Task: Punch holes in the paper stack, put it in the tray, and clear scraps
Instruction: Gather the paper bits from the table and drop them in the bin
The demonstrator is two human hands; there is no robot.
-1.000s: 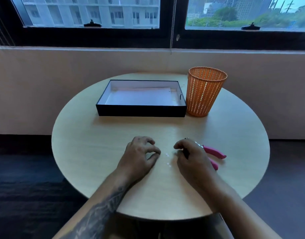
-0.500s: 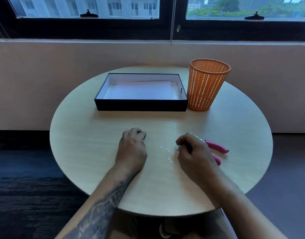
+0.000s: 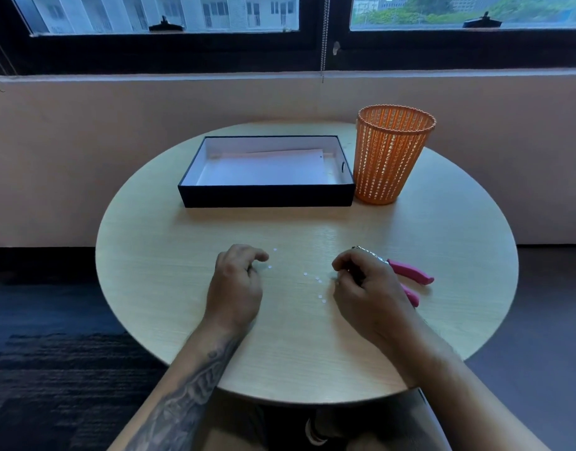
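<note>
**Scraps on the table, paper in the tray**

The person's two hands rest on the near half of a round table (image 3: pixel 312 359), knuckles up; the left hand (image 3: pixel 236 288) has its fingers curled with the tips down on the wood, just beside one white scrap; whether anything is pinched under those tips cannot be told. The right hand (image 3: pixel 368 294) is curled too, thumb and forefinger drawn close at its left edge, next to another scrap; whether they pinch it cannot be told.

The scraps (image 3: pixel 319 281) are small white dots scattered on the table between the hands; two lie near the left fingertips, the others in a loose line by the right hand.

The punch (image 3: pixel 410 275) lies on the table behind the right hand; its two pink handles stick out to the right, and a bit of its metal shows above the knuckles; its head is hidden by the hand.

The paper (image 3: pixel 263 167) lies flat inside the tray (image 3: pixel 267 197), a black box with a pale lining at the far side of the table; a small hole shows near the paper's far right corner. An orange basket (image 3: pixel 389 157) stands upright just to the right of the tray, touching or nearly touching it.
</note>
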